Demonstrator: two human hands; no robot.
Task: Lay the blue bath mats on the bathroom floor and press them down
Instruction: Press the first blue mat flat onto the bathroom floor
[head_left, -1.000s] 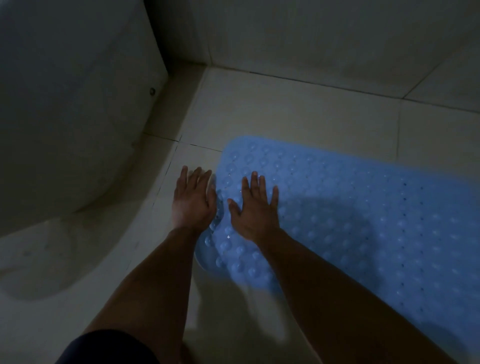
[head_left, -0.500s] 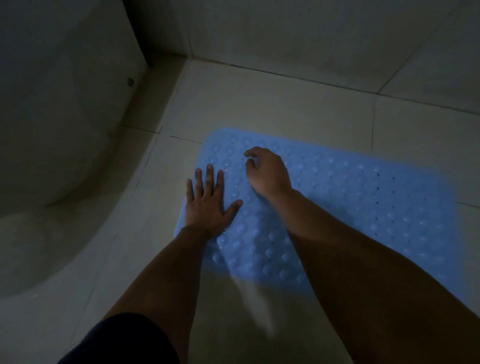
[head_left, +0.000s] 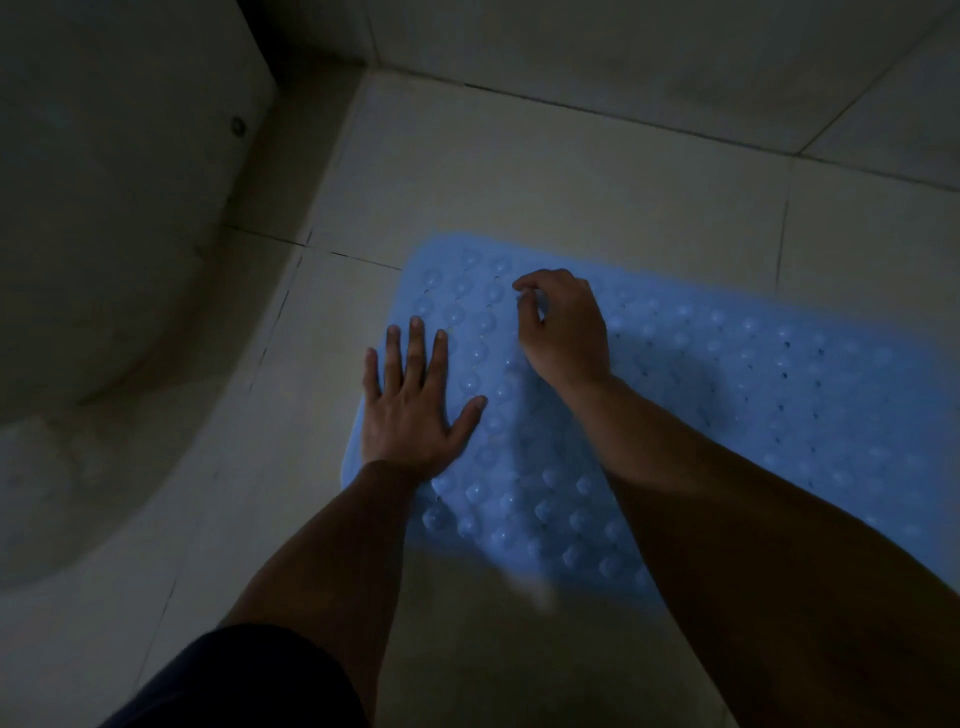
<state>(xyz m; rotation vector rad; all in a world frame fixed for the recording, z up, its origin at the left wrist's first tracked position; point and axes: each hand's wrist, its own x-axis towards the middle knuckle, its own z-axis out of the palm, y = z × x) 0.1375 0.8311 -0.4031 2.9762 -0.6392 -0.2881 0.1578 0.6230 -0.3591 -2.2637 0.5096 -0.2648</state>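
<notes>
One blue bath mat (head_left: 727, 395) with rows of round bumps and small holes lies on the pale tiled floor (head_left: 545, 171), running from the centre off to the right. My left hand (head_left: 410, 400) lies flat on the mat's left edge, palm down, fingers spread. My right hand (head_left: 566, 327) rests further in near the far left corner, its fingers curled down onto the mat. Whether those fingers pinch the mat or only press on it is unclear. My right forearm covers part of the mat's near edge.
A white curved fixture (head_left: 119, 218) with a small round screw cap fills the left side. Tiled walls (head_left: 623, 47) close the corner at the back. My dark-clothed knee (head_left: 234, 680) shows at the bottom edge. The light is dim.
A second ago both hands lay flat side by side at the mat's left end. My right hand has since moved further in and curled its fingers; my left hand has flattened on the edge.
</notes>
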